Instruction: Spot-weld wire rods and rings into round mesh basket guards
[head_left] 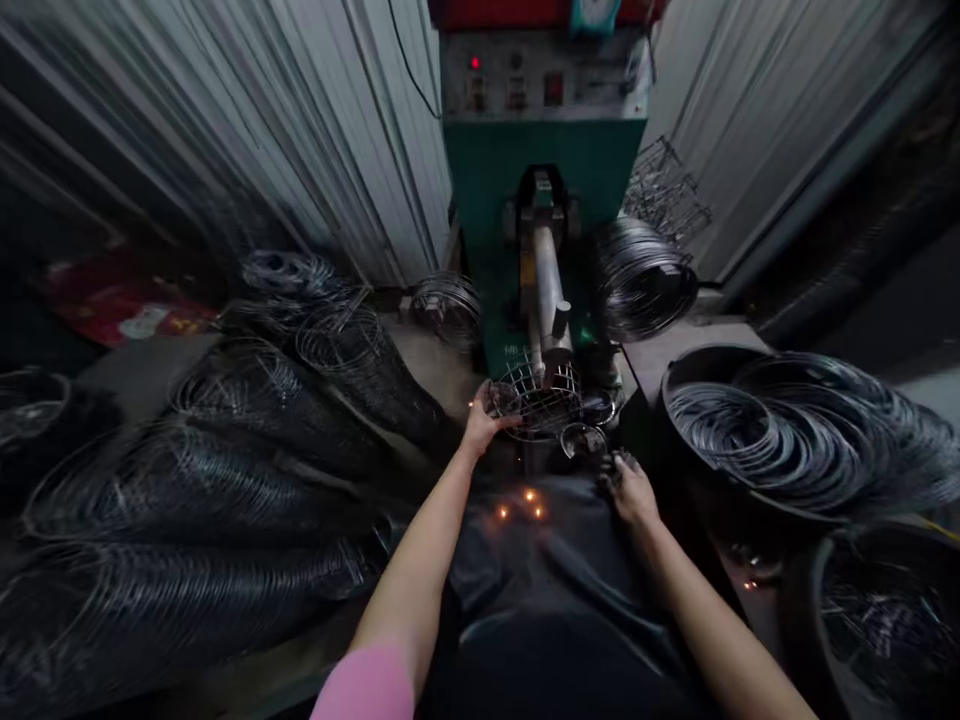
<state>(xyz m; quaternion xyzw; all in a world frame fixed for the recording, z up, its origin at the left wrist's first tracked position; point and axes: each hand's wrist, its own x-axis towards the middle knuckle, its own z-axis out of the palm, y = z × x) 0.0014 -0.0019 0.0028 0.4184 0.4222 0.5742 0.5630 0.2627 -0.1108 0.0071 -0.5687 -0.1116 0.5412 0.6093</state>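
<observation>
My left hand (482, 422) grips the left rim of a round wire basket (537, 395) that sits around the metal arm (548, 290) of a green welding machine (541, 160). My right hand (627, 487) rests lower right of it, fingers curled around a small wire ring (583, 440) just below the basket. Orange sparks (525, 503) glow on the dark cloth over my lap, between my two forearms.
Long rows of stacked wire baskets (225, 460) lie at my left. A black tub (750, 440) full of wire rings sits at right, another tub (885, 620) below it. More wire coils (645, 275) flank the machine. Corrugated metal walls stand behind.
</observation>
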